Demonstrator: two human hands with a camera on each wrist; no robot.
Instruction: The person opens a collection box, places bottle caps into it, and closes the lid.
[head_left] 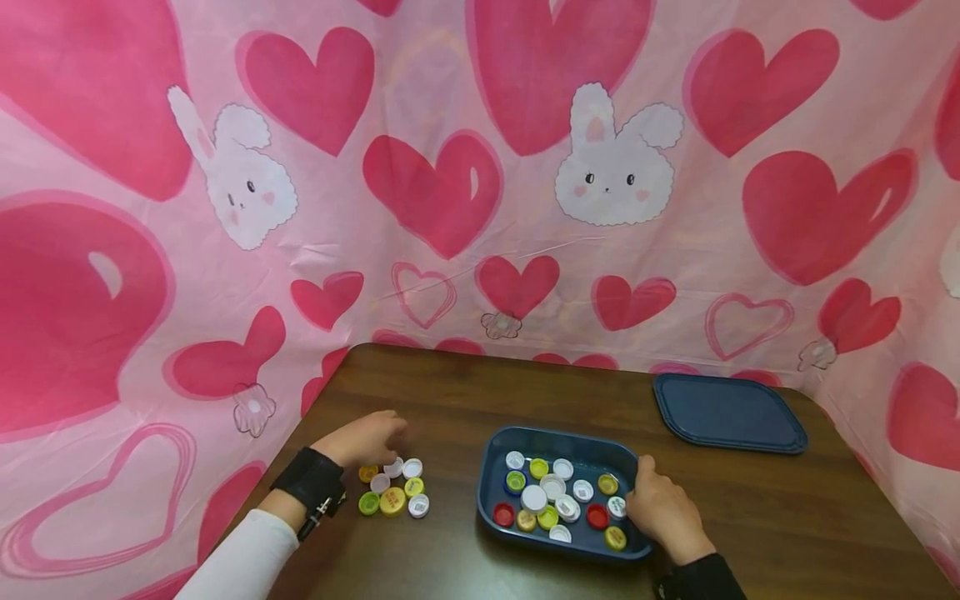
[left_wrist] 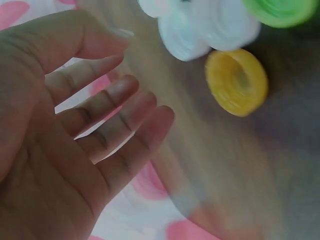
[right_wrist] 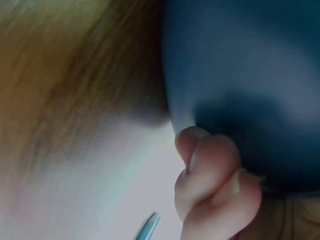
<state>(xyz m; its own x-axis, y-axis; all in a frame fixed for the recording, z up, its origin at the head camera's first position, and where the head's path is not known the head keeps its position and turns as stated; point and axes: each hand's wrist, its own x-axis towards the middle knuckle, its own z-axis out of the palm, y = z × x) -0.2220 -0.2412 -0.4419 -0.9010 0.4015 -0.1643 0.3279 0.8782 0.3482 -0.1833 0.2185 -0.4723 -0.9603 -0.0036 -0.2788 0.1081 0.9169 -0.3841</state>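
A dark blue tray (head_left: 495, 467) on the brown table holds several bottle caps in white, yellow, green and red. My right hand (head_left: 658, 500) grips its right rim, thumb over the edge; in the right wrist view curled fingers (right_wrist: 210, 175) press the tray's blue wall (right_wrist: 250, 60). A small pile of loose caps (head_left: 393, 490) lies left of the tray. My left hand (head_left: 382, 437) hovers just behind that pile. The left wrist view shows the left hand (left_wrist: 100, 115) with relaxed fingers and a bare palm, near a yellow cap (left_wrist: 236, 81), white caps (left_wrist: 200, 30) and a green cap (left_wrist: 280, 10).
A dark blue lid (head_left: 727, 412) lies flat at the table's back right. Pink heart-and-bunny cloth (head_left: 450, 192) hangs behind and along both sides of the table (head_left: 465, 392). Bare wood shows between pile, tray and lid.
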